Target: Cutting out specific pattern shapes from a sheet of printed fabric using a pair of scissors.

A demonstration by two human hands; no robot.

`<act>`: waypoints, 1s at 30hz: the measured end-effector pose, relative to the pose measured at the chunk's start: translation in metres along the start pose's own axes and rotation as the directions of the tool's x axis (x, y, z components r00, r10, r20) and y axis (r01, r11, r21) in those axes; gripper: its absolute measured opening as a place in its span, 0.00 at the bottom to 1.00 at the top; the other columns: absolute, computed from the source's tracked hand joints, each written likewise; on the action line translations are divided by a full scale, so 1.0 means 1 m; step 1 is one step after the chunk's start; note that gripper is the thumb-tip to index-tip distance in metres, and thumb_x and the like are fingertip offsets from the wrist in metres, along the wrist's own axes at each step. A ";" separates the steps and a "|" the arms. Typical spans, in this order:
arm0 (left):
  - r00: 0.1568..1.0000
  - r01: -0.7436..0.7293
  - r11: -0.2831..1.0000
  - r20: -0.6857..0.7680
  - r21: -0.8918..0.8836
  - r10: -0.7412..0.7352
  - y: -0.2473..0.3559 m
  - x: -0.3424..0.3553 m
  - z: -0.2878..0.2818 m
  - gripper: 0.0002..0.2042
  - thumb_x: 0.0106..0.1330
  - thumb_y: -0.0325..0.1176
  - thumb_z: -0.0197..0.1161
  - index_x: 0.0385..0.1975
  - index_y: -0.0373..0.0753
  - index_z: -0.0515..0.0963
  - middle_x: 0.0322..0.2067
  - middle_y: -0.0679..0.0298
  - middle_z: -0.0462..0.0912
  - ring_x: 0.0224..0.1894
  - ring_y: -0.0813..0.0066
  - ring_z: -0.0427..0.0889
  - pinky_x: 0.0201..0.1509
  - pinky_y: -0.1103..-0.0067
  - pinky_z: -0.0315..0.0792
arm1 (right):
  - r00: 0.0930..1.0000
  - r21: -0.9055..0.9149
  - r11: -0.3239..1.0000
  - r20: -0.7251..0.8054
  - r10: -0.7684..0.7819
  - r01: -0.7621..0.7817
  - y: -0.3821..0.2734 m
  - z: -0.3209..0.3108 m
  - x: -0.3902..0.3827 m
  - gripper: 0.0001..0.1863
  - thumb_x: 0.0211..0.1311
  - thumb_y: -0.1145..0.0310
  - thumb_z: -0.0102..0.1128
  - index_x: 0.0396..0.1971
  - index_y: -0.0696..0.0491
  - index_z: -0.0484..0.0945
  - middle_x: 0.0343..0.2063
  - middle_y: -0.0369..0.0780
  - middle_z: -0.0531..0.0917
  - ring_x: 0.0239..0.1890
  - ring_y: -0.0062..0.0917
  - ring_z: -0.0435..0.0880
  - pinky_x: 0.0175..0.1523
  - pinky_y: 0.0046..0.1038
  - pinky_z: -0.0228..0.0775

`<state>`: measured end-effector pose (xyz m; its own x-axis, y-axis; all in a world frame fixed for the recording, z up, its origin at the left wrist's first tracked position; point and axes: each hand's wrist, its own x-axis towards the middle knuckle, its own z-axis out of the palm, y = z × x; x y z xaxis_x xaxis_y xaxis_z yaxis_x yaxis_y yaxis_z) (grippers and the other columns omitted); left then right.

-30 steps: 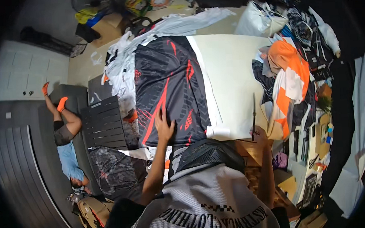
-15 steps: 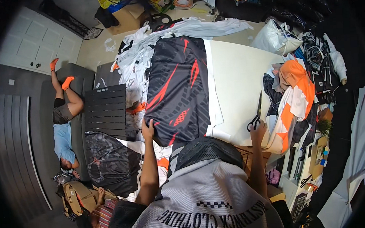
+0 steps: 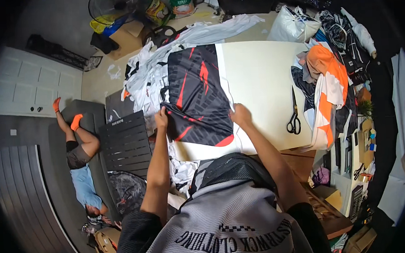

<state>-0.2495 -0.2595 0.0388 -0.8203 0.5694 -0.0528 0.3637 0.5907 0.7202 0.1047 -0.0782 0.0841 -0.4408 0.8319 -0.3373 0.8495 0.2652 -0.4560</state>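
Observation:
My left hand (image 3: 161, 117) pinches the left edge of a black printed fabric piece (image 3: 194, 99) with red streaks, lifting it into folds. My right hand (image 3: 238, 113) is closed on the fabric's right edge, beside a white strip running along it. The piece lies on a cream tabletop (image 3: 259, 77). Black scissors (image 3: 294, 121) lie on that surface to the right of my right hand, touched by neither hand. Tangled white fabric scraps (image 3: 142, 72) spill past the table's left side.
Orange, white and black fabrics (image 3: 328, 74) are heaped at the table's right. A slatted dark board (image 3: 125, 144) stands left. A person (image 3: 84, 187) lies on a grey couch (image 3: 60, 161). A white bulging sack (image 3: 298, 27) and cardboard boxes (image 3: 124, 39) lie beyond.
My right hand has released the scissors and moved left onto the fabric. My left hand has risen with the fabric's edge, whose near part has moved away from me, baring cream surface.

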 end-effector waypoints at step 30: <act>0.998 0.044 0.998 0.046 -0.054 -0.041 0.016 0.062 -0.050 0.25 0.67 0.48 0.58 0.24 0.25 0.76 0.17 0.60 0.75 0.20 0.71 0.69 0.27 0.72 0.67 | 0.906 0.382 0.918 -0.345 0.245 -0.103 0.066 -0.001 0.147 0.12 0.61 0.59 0.57 0.28 0.51 0.82 0.25 0.39 0.84 0.29 0.35 0.81 0.39 0.33 0.74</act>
<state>-0.3162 -0.2433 0.0818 -0.8136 0.5701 -0.1142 0.3031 0.5834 0.7535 0.0968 0.0619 0.0056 -0.0911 0.9868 -0.1337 0.7147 -0.0287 -0.6988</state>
